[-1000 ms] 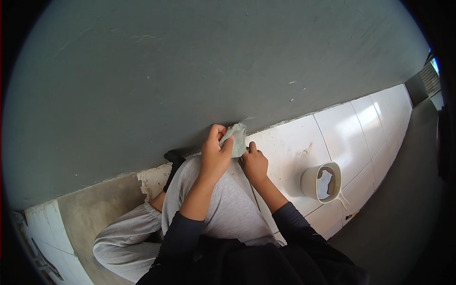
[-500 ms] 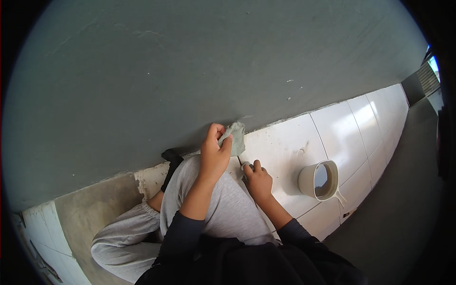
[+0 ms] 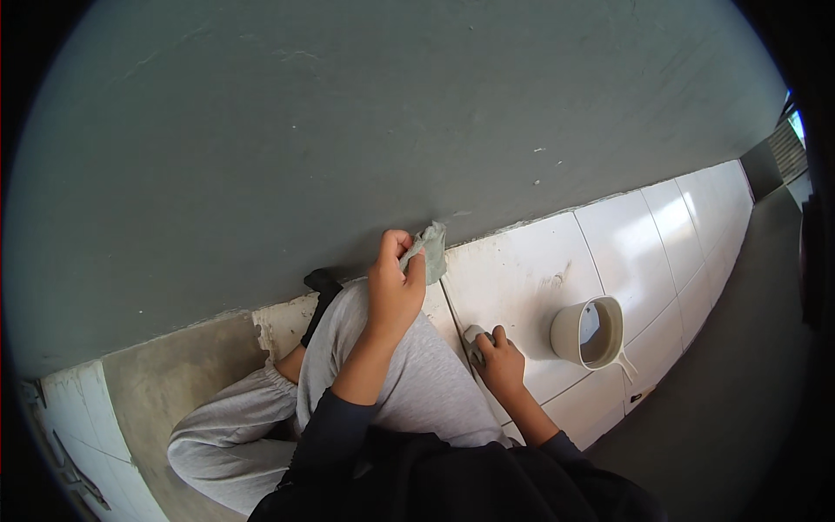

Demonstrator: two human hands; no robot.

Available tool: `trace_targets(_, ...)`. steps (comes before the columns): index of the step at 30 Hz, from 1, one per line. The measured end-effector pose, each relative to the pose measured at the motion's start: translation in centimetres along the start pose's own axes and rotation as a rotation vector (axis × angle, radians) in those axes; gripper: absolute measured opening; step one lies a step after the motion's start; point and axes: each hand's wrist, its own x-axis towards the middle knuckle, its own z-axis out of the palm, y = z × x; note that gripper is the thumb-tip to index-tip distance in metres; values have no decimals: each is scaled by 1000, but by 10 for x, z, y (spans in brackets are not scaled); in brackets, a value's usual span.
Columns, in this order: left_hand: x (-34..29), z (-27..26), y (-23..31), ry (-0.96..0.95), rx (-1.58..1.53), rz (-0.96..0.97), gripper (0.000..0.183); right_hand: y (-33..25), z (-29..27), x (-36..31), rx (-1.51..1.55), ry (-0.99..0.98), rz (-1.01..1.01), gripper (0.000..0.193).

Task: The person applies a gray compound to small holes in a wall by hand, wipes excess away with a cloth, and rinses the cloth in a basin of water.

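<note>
My left hand pinches a crumpled grey-green rag by one edge, close to the foot of the grey wall. The rest of the rag hangs free beside my fingers, over the pale tile. Lower and to the right, my right hand is closed around a small whitish, rounded object set down at the dark joint between two tiles. Most of that object is hidden by my fingers, and its kind does not show. Dirt smudges mark the white tile around it.
A cream dipper with water in it stands on the tiles to the right, its handle pointing toward the lower right. The grey wall rises along the far side. My bent legs in grey trousers lie at left, beside a bare cement patch.
My right hand has slid toward me and a little right along the tile joint with the whitish object. My left hand stays nearly in place with the rag.
</note>
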Motion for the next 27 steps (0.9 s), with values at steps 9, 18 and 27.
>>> trace_targets(9, 3, 7, -2, 82, 66, 82, 15, -30, 17, 110, 3, 207, 4, 36)
trace_targets(18, 0, -4, 8, 32, 56, -24, 12, -11, 0, 20, 24, 11, -40, 35)
trace_targets(27, 2, 10, 0, -17, 5, -29, 11, -27, 13, 72, -23, 116, 4, 37)
